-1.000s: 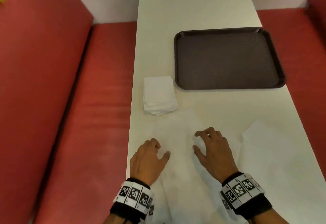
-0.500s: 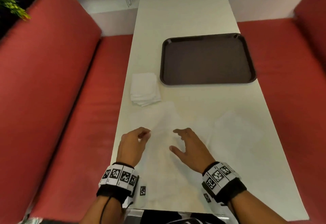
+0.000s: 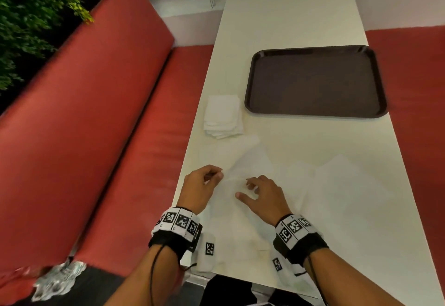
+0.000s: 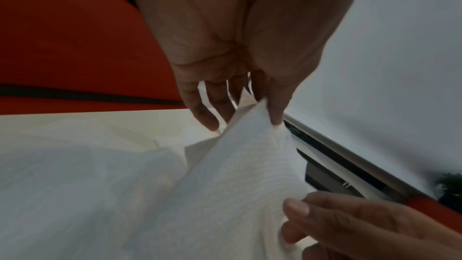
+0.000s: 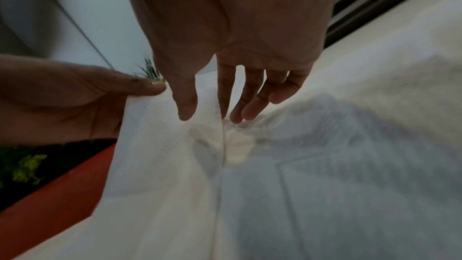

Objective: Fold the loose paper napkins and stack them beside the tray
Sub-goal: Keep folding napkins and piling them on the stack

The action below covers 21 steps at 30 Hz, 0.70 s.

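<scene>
A loose white napkin (image 3: 251,161) lies unfolded on the near part of the white table (image 3: 289,21). My left hand (image 3: 218,175) pinches its left edge between thumb and fingers and lifts it off the table; the pinch (image 4: 266,110) shows plainly in the left wrist view. My right hand (image 3: 245,189) is over the napkin's middle with straight, spread fingers (image 5: 236,118) touching a crease. A stack of folded napkins (image 3: 222,116) sits to the left of the dark brown tray (image 3: 315,110). More loose napkins (image 3: 349,185) lie to the right.
Red bench seats (image 3: 144,161) run along both long sides of the narrow table. The left table edge is close to my left hand. Green foliage (image 3: 31,16) shows behind the left bench. The tray holds nothing.
My left hand went from resting on the napkin to pinching its edge and raising it. My right hand's fingers shifted onto the napkin's middle. The head view pulled back.
</scene>
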{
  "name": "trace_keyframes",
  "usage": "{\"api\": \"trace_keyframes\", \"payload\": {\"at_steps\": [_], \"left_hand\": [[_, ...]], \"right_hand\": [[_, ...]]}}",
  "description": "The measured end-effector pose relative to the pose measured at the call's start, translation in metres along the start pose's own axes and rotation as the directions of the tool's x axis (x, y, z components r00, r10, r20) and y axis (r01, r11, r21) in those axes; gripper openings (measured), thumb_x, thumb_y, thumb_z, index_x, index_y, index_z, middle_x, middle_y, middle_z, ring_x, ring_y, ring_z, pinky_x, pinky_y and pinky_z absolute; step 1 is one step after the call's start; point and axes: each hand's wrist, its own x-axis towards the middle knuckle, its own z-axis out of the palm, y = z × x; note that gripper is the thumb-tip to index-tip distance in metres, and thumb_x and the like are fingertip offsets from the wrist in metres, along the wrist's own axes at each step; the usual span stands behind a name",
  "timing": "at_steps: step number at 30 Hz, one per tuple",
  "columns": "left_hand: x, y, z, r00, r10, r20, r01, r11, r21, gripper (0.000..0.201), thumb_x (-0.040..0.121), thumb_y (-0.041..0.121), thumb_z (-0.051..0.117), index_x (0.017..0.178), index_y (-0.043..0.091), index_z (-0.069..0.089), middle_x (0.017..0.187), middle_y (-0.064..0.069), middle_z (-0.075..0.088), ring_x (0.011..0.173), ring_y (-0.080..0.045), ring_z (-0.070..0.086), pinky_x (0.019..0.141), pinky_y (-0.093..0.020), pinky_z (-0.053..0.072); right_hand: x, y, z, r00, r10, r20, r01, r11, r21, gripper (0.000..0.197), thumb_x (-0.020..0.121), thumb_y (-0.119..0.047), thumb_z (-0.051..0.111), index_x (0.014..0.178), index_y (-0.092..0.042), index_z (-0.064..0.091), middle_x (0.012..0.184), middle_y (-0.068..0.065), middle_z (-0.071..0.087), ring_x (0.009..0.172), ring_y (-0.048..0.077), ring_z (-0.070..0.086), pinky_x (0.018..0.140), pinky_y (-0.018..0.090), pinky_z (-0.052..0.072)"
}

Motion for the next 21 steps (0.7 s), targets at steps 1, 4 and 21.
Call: {"api": "trace_keyframes", "payload": {"at_steps": [1,4,21], "left_hand": [[0.001,-0.003,-0.001,1.0,-0.01,-0.006,0.01,1.0,0.007,0.005,0.095,0.026,0.066,0.093,0.03,0.069,0.089,0.015,0.071,0.089,-0.003,0.065,0.076,-0.009,0.044],[0.007,-0.012,-0.004,0.998,-0.058,-0.025,0.059,0.998,0.01,0.006,0.096,0.025,0.065,0.095,0.029,0.069,0.091,0.014,0.071,0.088,-0.001,0.064,0.077,-0.017,0.046],[-0.025,0.07,-0.004,0.98,0.009,0.197,0.111,0.802,-0.587,0.025,0.082,0.024,0.077,0.099,0.005,0.075,0.104,-0.016,0.076,0.102,-0.035,0.071,0.096,-0.057,0.053]], "right_hand": [[0.002,0.0,0.002,1.0,0.001,0.002,-0.001,1.0,-0.008,0.04,0.084,-0.058,0.065,0.113,-0.031,0.064,0.106,-0.012,0.059,0.099,0.012,0.056,0.086,0.034,0.037],[0.004,-0.001,0.008,0.999,-0.026,-0.021,0.027,0.999,0.024,0.021,0.089,-0.045,0.065,0.1,-0.028,0.065,0.1,-0.009,0.061,0.095,0.014,0.057,0.083,0.034,0.038],[-0.031,-0.033,-0.121,0.999,0.043,-0.008,-0.016,0.519,0.855,0.023,0.092,-0.017,0.066,0.11,-0.009,0.053,0.079,0.001,0.068,0.073,0.012,0.065,0.068,0.025,0.055]]}}
